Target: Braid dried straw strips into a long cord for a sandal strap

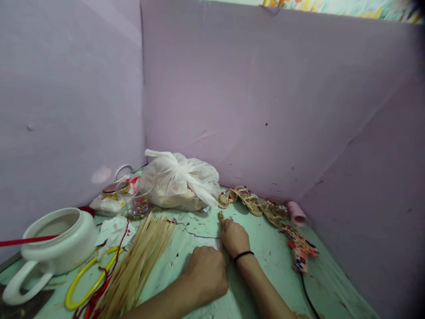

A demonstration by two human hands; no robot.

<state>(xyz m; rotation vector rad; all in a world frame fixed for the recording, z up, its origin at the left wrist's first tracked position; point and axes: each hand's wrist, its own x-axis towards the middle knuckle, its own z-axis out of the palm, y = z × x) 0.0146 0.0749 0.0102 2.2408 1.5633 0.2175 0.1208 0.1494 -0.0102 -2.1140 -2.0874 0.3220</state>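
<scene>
My left hand [207, 272] rests as a closed fist on the pale green table [265, 252], and what it holds is hidden. Just beyond it, my right hand [234, 237], with a black band at the wrist, is closed in a pinch on a small straw-coloured piece [220, 215] held upright at the fingertips. A bundle of thin straw sticks [136, 266] lies to the left of my left hand. Several woven straw ornaments with red beads [252, 204] lie in a row against the back wall, beyond my right hand.
A knotted white plastic bag [181, 179] sits at the back. A white pot [55, 246] with a red stick in it, yellow rings [88, 277], a bead jar [137, 207], a pink thread spool [296, 213] and a colourful beaded piece [300, 248] are nearby. Purple walls enclose three sides.
</scene>
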